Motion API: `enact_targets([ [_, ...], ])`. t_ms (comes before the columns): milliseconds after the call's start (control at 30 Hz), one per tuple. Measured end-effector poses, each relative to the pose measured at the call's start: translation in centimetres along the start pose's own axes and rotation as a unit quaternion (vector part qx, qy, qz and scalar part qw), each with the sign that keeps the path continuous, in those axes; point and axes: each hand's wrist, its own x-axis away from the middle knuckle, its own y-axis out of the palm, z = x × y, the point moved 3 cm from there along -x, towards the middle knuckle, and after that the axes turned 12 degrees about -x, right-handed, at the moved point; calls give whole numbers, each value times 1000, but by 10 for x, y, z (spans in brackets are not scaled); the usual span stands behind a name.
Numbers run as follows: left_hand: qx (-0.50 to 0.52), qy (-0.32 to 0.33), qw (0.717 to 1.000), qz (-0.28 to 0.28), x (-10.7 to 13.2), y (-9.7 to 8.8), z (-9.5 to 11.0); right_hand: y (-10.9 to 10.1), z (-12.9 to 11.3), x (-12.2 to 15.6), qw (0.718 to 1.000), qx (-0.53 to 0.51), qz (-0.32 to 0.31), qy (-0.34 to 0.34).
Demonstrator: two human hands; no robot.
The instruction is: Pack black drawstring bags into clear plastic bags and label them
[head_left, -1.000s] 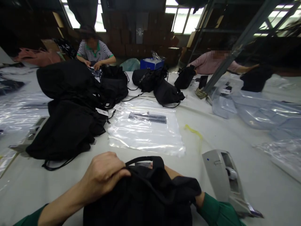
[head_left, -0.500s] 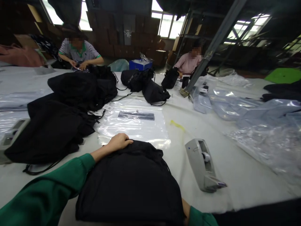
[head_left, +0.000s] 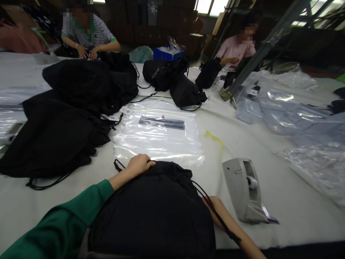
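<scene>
A black drawstring bag (head_left: 159, 212) lies flat right in front of me at the table's front edge. My left hand (head_left: 138, 164) is closed on its upper left edge, thumb along the top. At the bag's right side is my right hand (head_left: 211, 204), its fingers hidden by the fabric. A black drawstring cord (head_left: 206, 196) runs from the bag across my right forearm. Beyond the bag lies a clear plastic bag (head_left: 161, 140) with a printed black panel of text.
Several black drawstring bags (head_left: 61, 133) are heaped at left, and more (head_left: 185, 90) lie farther back. A grey tape dispenser (head_left: 242, 190) stands at right, near a yellow strip (head_left: 214, 137). Clear plastic (head_left: 318, 165) covers the far right. Two people sit across the table, near a slanted metal post (head_left: 258, 54).
My right hand has come up along the bag's right side, its forearm now showing with the cord over it. My left hand keeps its hold. The view has tilted down.
</scene>
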Motion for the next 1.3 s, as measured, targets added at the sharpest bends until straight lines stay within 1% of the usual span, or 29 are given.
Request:
enact_targets([
  [33,2,-5,1000,3,0,4,2,-12,-8,-5,999,23,34,-15],
  [67,6,-7,1000,7,1,7,5,-21,-22,-11,996,44,71,-44],
  [100,11,-7,1000,12,1,9,7,-26,-41,-17,989,63,98,-88],
  [133,18,-4,1000,19,2,10,10,-25,-63,-25,980,73,114,-143],
  [167,26,3,999,28,3,8,13,-18,-85,-35,973,78,91,-197],
  [200,37,14,998,40,4,5,14,-5,-105,-44,962,88,48,-256],
  [233,49,26,997,56,6,-2,15,8,-122,-54,951,93,7,-295],
  [267,62,37,994,78,9,-10,14,22,-134,-64,944,94,-38,-313],
  [333,89,56,987,125,17,-30,10,43,-144,-80,939,89,-122,-309],
  [367,113,73,981,137,23,-39,7,48,-143,-85,939,84,-147,-299],
  [400,141,97,976,136,28,-46,6,49,-139,-89,940,80,-155,-292],
  [433,171,133,969,121,34,-49,5,46,-134,-90,941,79,-146,-294],
  [467,197,178,959,96,39,-50,5,41,-129,-91,941,84,-122,-303],
  [533,218,265,938,38,45,-43,8,32,-116,-88,933,116,-78,-332],
  [567,209,292,933,19,46,-36,8,31,-108,-85,923,149,-79,-345],
  [600,194,307,932,8,45,-27,8,33,-100,-83,911,188,-94,-355],
  [633,179,310,934,3,42,-18,7,38,-92,-81,899,225,-116,-358],
  [700,155,293,943,5,32,0,3,51,-76,-78,879,285,-152,-350],
  [767,140,278,950,15,23,16,-1,62,-66,-77,869,320,-164,-341],
  [833,131,270,954,23,16,25,-3,65,-65,-77,866,323,-178,-337],
  [867,126,267,955,27,15,27,-4,63,-69,-77,867,316,-190,-337],
  [933,117,265,957,34,14,28,-3,53,-83,-76,879,279,-202,-331],
  [967,113,265,957,37,15,28,-2,46,-92,-76,889,256,-192,-327],
  [1033,107,268,957,41,16,24,0,36,-111,-79,911,210,-142,-326],
  [1100,105,270,956,46,18,21,1,36,-124,-85,927,169,-86,-324],
  [1133,105,269,956,48,19,20,1,40,-125,-89,931,162,-75,-317],
  [1167,105,265,957,52,20,19,1,48,-122,-93,937,161,-79,-299],
  [1200,107,258,958,58,22,19,1,58,-115,-97,945,161,-92,-271],
  [1300,121,220,964,86,28,24,2,83,-86,-105,962,161,-121,-186],
])
